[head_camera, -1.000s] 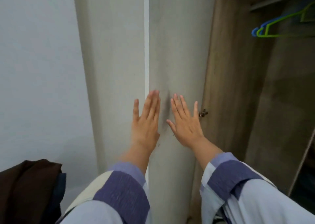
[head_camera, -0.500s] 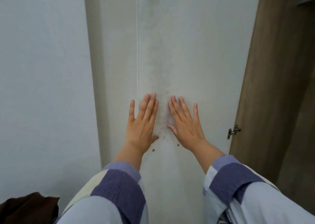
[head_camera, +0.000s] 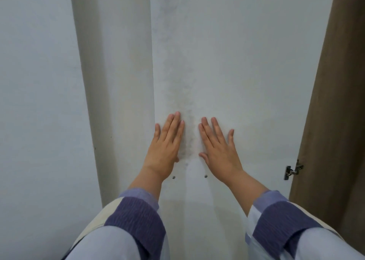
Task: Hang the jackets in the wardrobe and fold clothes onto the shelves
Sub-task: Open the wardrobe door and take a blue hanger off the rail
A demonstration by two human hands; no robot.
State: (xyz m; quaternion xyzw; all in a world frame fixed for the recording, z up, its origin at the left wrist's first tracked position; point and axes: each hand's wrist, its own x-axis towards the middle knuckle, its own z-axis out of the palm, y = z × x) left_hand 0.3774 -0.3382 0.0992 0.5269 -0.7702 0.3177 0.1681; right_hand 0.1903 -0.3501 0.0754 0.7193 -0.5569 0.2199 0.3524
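White wardrobe door (head_camera: 237, 71) fills pretty much the whole view, and both hands are flat on it with fingers straight, holding nothing. Left hand (head_camera: 165, 147) sits just right of the door's left edge, right hand (head_camera: 219, 151) beside it, with a grubby smudge on the door between them. Two small metal studs (head_camera: 173, 177) show on the door just below the hands. At the door's right edge there's a metal hinge (head_camera: 293, 169), then the brown wood wardrobe side (head_camera: 335, 121). No jackets or clothes visible.
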